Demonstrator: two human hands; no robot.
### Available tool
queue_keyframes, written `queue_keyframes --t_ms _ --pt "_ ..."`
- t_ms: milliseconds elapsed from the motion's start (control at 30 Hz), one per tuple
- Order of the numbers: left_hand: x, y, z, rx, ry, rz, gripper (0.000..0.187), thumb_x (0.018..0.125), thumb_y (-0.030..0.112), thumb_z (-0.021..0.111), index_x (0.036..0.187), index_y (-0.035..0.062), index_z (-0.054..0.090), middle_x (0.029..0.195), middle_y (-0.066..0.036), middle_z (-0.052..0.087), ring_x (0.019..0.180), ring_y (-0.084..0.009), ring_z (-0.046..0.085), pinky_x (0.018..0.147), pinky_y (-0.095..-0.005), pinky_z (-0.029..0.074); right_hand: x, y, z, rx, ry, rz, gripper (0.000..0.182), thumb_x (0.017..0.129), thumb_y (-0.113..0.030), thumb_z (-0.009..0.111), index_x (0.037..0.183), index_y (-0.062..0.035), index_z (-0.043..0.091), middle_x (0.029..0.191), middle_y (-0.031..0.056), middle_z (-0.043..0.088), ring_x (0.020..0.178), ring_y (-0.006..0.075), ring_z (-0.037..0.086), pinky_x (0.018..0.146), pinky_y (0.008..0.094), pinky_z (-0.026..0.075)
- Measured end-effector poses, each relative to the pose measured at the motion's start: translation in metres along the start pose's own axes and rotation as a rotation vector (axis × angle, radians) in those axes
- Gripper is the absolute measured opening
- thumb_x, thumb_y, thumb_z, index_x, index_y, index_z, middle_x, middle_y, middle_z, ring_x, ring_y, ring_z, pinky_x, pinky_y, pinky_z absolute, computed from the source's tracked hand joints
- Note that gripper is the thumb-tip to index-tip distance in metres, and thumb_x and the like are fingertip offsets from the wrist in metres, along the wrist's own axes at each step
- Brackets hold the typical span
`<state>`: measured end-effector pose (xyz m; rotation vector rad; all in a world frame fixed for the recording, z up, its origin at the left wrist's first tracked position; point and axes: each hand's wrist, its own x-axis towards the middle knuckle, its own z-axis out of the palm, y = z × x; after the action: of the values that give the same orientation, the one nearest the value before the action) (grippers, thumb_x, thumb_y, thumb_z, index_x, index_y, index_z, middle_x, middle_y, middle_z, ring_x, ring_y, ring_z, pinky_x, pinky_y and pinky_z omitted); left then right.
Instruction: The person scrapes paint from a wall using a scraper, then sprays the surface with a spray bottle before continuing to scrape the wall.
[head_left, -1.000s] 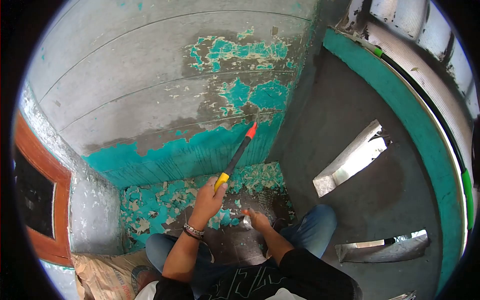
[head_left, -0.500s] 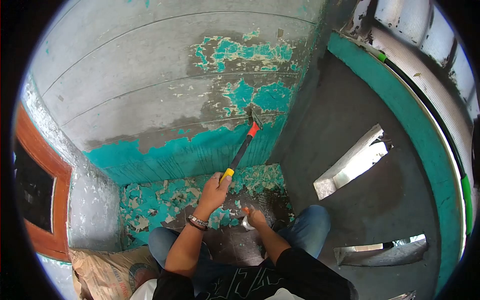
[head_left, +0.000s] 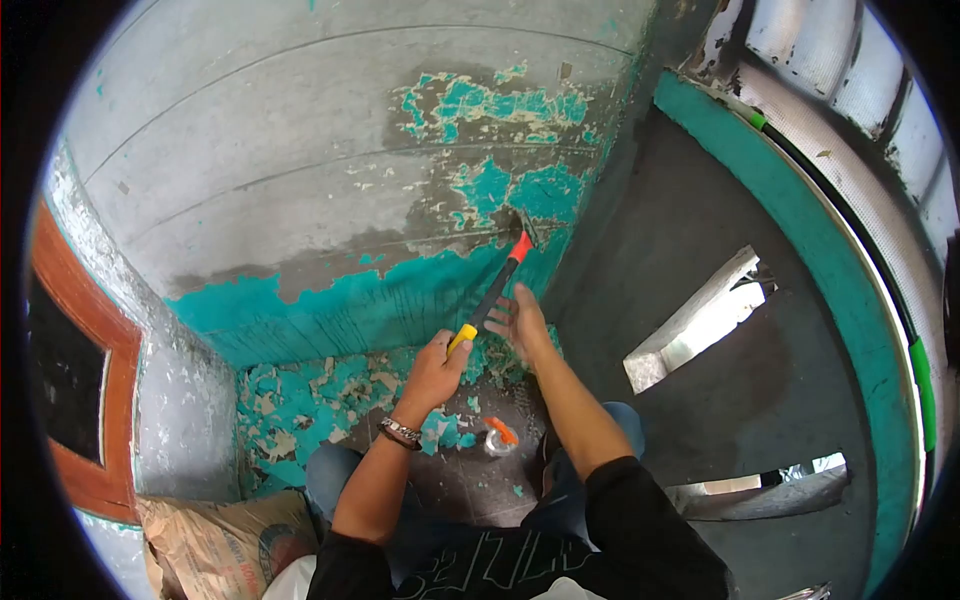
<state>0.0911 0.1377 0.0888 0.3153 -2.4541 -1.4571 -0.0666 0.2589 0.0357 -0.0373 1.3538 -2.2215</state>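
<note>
My left hand [head_left: 437, 367], with a bracelet on the wrist, grips the yellow end of a long scraper [head_left: 492, 292] that has a black shaft and a red neck. Its blade presses on the wall [head_left: 300, 180] where teal paint [head_left: 350, 300] meets bare grey plaster. My right hand [head_left: 520, 320] is raised beside the shaft with its fingers apart, holding nothing. A small orange-handled tool [head_left: 497, 435] lies on the floor between my knees.
Teal paint flakes [head_left: 300, 410] litter the floor at the wall's foot. A paper sack [head_left: 215, 545] lies at lower left beside a red-brown frame [head_left: 95, 400]. A dark wall [head_left: 720, 300] with slot openings and a teal band stands to the right.
My right hand let go of the small orange-handled tool on the floor and rose to the scraper's shaft. The scraper blade shifted slightly right along the paint edge.
</note>
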Motion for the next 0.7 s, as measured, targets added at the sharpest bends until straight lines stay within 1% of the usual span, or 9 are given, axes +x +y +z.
queue_keyframes --t_ms 100,133,200,233,300,433,533,600,700 --pt "0.006 0.001 -0.014 0.095 -0.016 0.015 0.039 0.090 0.034 0.051 0.098 -0.0036 0.054 0.072 -0.021 0.059 0.069 -0.0373 0.059 0.061 -0.0427 0.044 0.024 -0.031 0.021 -0.113 -0.075 -0.103 0.051 0.094 -0.037 0.043 0.135 -0.0111 0.029 0.097 0.0064 0.051 0.077 0.0201 0.057 0.069 0.0385 0.053" --pt "0.012 0.000 -0.020 0.139 -0.002 0.037 0.039 0.090 0.034 0.051 0.099 -0.0028 0.054 0.073 -0.021 0.059 0.070 -0.0371 0.059 0.062 -0.0429 0.044 0.032 -0.036 0.025 -0.111 -0.081 -0.102 0.051 0.094 -0.037 0.043 0.135 -0.0111 0.029 0.097 0.0064 0.051 0.077 0.0201 0.057 0.069 0.0385 0.053" --pt "0.019 -0.002 -0.026 0.187 0.022 0.034 0.038 0.090 0.035 0.051 0.104 0.0003 0.055 0.076 -0.021 0.060 0.073 -0.0365 0.060 0.063 -0.0433 0.045 0.049 -0.042 0.033 -0.028 -0.081 -0.142 0.035 0.094 -0.031 0.044 0.122 -0.0103 0.040 0.089 0.0057 0.051 0.074 0.0194 0.057 0.068 0.0371 0.054" --pt "0.018 -0.008 -0.024 0.192 0.026 0.026 0.038 0.090 0.035 0.051 0.104 0.0003 0.055 0.076 -0.021 0.060 0.073 -0.0365 0.060 0.063 -0.0433 0.045 0.053 -0.037 0.036 -0.026 -0.088 -0.134 0.035 0.094 -0.031 0.044 0.122 -0.0103 0.040 0.089 0.0057 0.051 0.074 0.0194 0.057 0.068 0.0371 0.054" --pt "0.018 -0.019 -0.017 0.232 0.148 0.074 0.037 0.090 0.036 0.051 0.106 0.0023 0.056 0.075 -0.020 0.061 0.072 -0.0369 0.061 0.062 -0.0436 0.046 0.064 -0.027 0.041 0.090 -0.035 -0.139 0.024 0.095 -0.029 0.042 0.107 -0.0084 0.044 0.085 0.0060 0.051 0.070 0.0183 0.056 0.065 0.0358 0.055" --pt "0.017 -0.024 -0.004 0.296 0.119 0.046 0.038 0.090 0.035 0.051 0.107 0.0022 0.057 0.071 -0.019 0.061 0.068 -0.0368 0.061 0.060 -0.0432 0.047 0.068 -0.005 0.039 0.164 0.028 -0.220 0.024 0.096 -0.030 0.042 0.103 -0.0065 0.042 0.084 0.0070 0.050 0.070 0.0185 0.056 0.063 0.0369 0.055" --pt "0.018 -0.033 0.001 0.224 0.118 0.036 0.041 0.092 0.036 0.049 0.109 0.0000 0.057 0.080 -0.020 0.062 0.072 -0.0363 0.060 0.063 -0.0406 0.046 0.063 -0.013 0.044 0.142 0.037 -0.235 0.023 0.097 -0.028 0.039 0.100 -0.0060 0.042 0.080 0.0065 0.050 0.068 0.0184 0.056 0.061 0.0364 0.054" --pt "0.020 -0.039 0.003 0.301 0.208 0.126 0.035 0.091 0.032 0.051 0.105 0.0011 0.059 0.066 -0.017 0.060 0.061 -0.0335 0.060 0.055 -0.0407 0.046 0.065 -0.008 0.043 0.210 0.048 -0.206 0.022 0.097 -0.028 0.039 0.100 -0.0056 0.041 0.081 0.0072 0.050 0.068 0.0187 0.057 0.059 0.0368 0.054" --pt "0.025 -0.030 0.000 0.195 0.173 0.029 0.035 0.090 0.033 0.054 0.099 0.0001 0.061 0.063 -0.015 0.058 0.056 -0.0289 0.058 0.054 -0.0379 0.044 0.070 -0.007 0.045 0.214 0.071 -0.231 0.021 0.097 -0.026 0.038 0.100 -0.0053 0.041 0.081 0.0078 0.050 0.067 0.0192 0.057 0.057 0.0363 0.054"
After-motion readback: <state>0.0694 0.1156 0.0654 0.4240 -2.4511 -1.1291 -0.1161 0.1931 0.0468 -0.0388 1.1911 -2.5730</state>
